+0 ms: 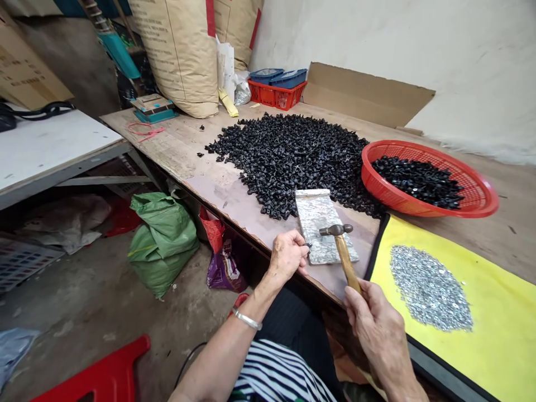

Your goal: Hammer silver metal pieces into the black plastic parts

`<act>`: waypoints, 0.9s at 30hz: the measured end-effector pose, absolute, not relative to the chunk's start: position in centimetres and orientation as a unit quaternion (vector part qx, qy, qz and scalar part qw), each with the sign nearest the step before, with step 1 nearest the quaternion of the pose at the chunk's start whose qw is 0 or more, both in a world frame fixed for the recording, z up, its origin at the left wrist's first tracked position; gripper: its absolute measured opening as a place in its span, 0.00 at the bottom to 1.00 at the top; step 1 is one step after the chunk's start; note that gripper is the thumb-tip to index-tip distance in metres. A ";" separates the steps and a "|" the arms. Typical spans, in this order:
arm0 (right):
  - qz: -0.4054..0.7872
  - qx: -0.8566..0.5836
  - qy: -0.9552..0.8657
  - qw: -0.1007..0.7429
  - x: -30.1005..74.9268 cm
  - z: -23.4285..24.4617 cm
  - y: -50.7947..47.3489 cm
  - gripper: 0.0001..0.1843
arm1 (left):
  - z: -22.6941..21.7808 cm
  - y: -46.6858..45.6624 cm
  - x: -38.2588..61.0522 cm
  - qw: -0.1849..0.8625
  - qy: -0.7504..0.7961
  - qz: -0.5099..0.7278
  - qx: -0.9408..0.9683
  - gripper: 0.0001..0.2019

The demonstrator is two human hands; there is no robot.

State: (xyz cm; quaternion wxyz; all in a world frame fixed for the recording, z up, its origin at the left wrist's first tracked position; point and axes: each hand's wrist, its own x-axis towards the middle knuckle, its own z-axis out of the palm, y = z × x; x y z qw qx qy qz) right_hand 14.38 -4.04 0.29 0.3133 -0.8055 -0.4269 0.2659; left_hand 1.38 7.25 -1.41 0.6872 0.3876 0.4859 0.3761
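One small black part (308, 244) at the fingertips of the left hand (288, 258), pinched between thumb and forefinger, its end pointing right toward a wooden-handled hammer (345, 262) and just beside the edge of a mottled grey slab (322, 226). Exact shape too small to tell. Left grip closed on the part, with the hand just off the slab's left side, above the near edge of the tabletop (234, 195).

Right grip closed around the lower handle, the right hand (374, 329) at the lower right of the frame. Long axis of the handle rising up and left from that hand, steel head lying crosswise at its top, roughly left to right, over the slab. Contact between head and slab impossible to tell.

Beyond the slab, a broad heap of black plastic parts (288, 162) across the middle of the tabletop, touching the slab's far end. To the right, more of the same parts inside a red plastic basket (396, 187). Lower right, a yellow mat (494, 335) with a black border, bearing a pile of small silver rings (429, 287). Upper middle, a red crate (276, 96) with two blue trays on it, against tall paper sacks (180, 56). Down on the floor at left, a green sack (163, 245).
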 end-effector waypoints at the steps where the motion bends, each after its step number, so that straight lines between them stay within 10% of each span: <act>1: 0.223 -0.810 -0.453 0.299 14.5 0.2 -4.2 0.16 | -1.4 7.3 1.5 0.684 0.490 0.375 0.390 0.05; 11: -0.117 -0.745 -0.594 0.279 13.9 2.4 -4.9 0.20 | -1.3 7.3 1.8 0.672 0.502 0.379 0.392 0.06; 16: -0.122 -0.702 -0.686 0.148 14.3 2.2 -4.9 0.16 | -1.1 7.1 1.9 0.666 0.511 0.389 0.379 0.06; 23: -0.209 -0.675 -0.658 0.260 14.1 3.7 -4.9 0.18 | -0.9 7.3 1.6 0.664 0.516 0.377 0.388 0.07; 27: -0.196 -0.676 -0.691 0.166 13.6 2.3 -4.7 0.16 | -0.9 7.4 1.6 0.667 0.518 0.378 0.379 0.07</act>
